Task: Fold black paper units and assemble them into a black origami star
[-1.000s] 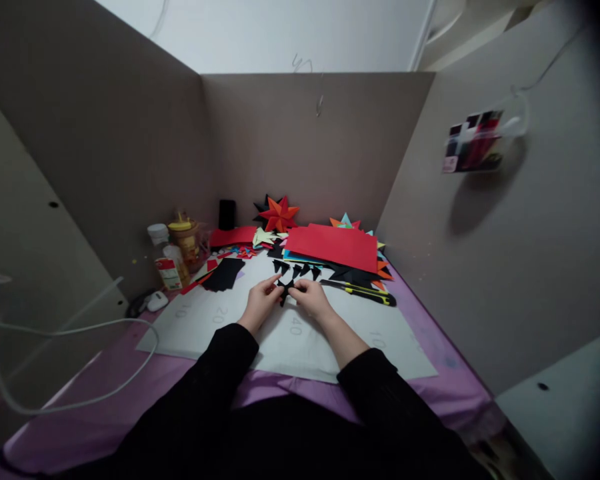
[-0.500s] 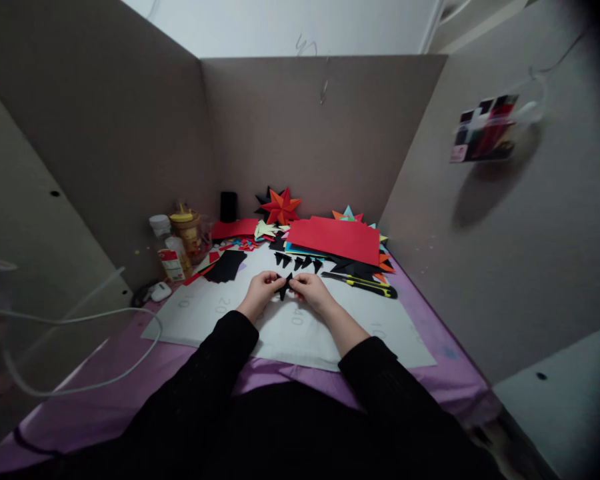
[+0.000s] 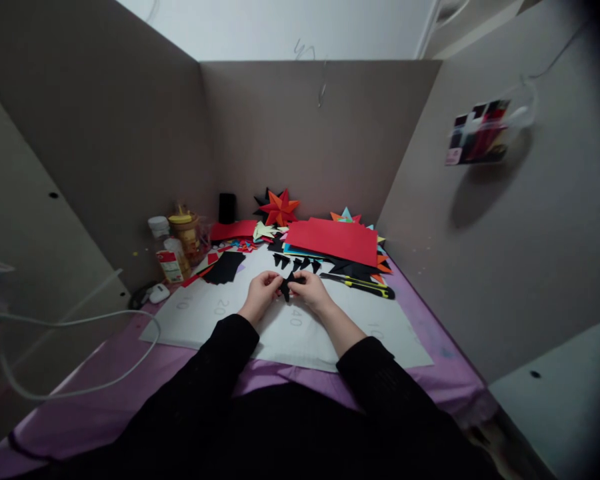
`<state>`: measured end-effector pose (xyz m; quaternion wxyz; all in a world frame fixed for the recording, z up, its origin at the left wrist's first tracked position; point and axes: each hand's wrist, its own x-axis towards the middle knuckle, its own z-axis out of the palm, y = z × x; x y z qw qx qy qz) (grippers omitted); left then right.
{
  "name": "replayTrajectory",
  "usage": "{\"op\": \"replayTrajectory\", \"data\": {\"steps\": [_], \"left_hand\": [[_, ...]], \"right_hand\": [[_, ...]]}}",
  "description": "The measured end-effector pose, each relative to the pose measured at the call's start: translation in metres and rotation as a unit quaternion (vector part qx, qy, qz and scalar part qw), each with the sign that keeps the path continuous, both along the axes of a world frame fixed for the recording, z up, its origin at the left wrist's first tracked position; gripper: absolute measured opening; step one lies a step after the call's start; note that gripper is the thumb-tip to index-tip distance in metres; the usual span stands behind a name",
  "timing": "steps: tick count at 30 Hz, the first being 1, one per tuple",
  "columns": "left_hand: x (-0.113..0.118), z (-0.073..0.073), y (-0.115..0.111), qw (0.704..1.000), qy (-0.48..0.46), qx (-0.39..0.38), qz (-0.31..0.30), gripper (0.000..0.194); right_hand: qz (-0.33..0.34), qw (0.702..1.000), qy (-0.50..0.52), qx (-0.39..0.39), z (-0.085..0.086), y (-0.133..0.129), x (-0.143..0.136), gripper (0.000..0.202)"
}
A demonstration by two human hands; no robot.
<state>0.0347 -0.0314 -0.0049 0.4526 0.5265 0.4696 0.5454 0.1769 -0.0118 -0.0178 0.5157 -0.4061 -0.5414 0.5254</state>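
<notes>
A small black folded paper piece [image 3: 287, 287] is pinched between my two hands above the white sheet [image 3: 275, 340]. My left hand [image 3: 263, 292] grips its left side, and my right hand [image 3: 309, 289] has its right side between thumb and fingers. Just beyond my fingers, several small black folded pieces [image 3: 297, 264] lie in a row. Scissors or a cutter with yellow and black handles [image 3: 375, 287] lies to the right of my right hand. Black paper pieces [image 3: 225, 267] rest on the left.
Red paper sheets [image 3: 333, 240] are stacked at the back right, near a red and orange paper star [image 3: 281, 207]. Bottles and a yellow-lidded cup [image 3: 185, 233] stand at the left. A white cable [image 3: 100, 384] loops at the left; partition walls enclose the table.
The black piece between my fingers has turned slightly and its shape looks different. Both hands remain nearly in place, and the whole view has shifted a little.
</notes>
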Motion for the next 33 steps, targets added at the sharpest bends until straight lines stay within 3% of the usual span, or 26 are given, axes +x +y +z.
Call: {"op": "replayTrajectory", "data": {"steps": [10,16,19,23,28,33], "left_hand": [[-0.003,-0.005,0.004,0.999,-0.002,0.000,0.044,0.025],[-0.002,-0.009,0.005,0.999,-0.024,0.030,-0.019,0.032],[-0.002,-0.012,0.008,0.999,-0.017,0.011,-0.043,0.037],[-0.004,-0.013,0.012,0.999,-0.031,0.002,-0.012,0.032],[-0.004,-0.009,0.010,0.998,-0.058,-0.002,0.001,0.031],[-0.002,-0.006,0.007,0.998,-0.058,-0.002,-0.006,0.031]], "right_hand": [[0.019,1.000,-0.005,-0.019,0.001,-0.002,0.000,0.020],[0.007,0.999,-0.035,0.024,-0.002,0.000,0.000,0.021],[0.000,0.999,-0.039,0.036,-0.003,0.001,-0.001,0.029],[0.008,1.000,0.021,0.015,-0.002,0.001,-0.002,0.046],[0.045,0.999,0.006,0.000,-0.001,0.000,-0.004,0.026],[0.008,0.998,-0.057,0.020,-0.001,-0.001,-0.003,0.017]]}}
